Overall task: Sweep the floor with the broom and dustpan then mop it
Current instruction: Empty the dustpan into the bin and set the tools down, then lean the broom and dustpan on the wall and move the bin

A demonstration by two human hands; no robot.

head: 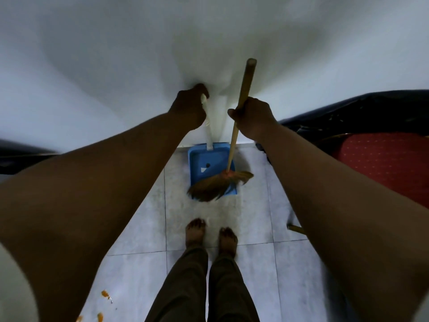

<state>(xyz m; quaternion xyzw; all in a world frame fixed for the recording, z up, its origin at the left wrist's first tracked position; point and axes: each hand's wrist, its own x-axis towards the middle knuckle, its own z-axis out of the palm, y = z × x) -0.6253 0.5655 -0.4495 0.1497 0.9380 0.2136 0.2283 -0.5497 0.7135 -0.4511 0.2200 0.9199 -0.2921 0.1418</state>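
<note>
The left hand point(189, 108) has its grip clenched round the white handle of the blue dustpan point(209, 163), which sits on the tiled floor point(144, 224) against the far white wall point(116, 54). The right hand point(254, 115) grasps the broom point(234, 140) by its wooden stick — bristles brushing the pan's near lip, just beyond two bare feet point(196, 231). Orange scraps point(105, 293) lie near left.

A plain white wall point(116, 54) fills the far side. Pale grey floor tiles point(144, 228) with dark grout lie below. A red-cushioned chair point(383, 163) stands on the right; orange scraps point(105, 293) lie near left.
</note>
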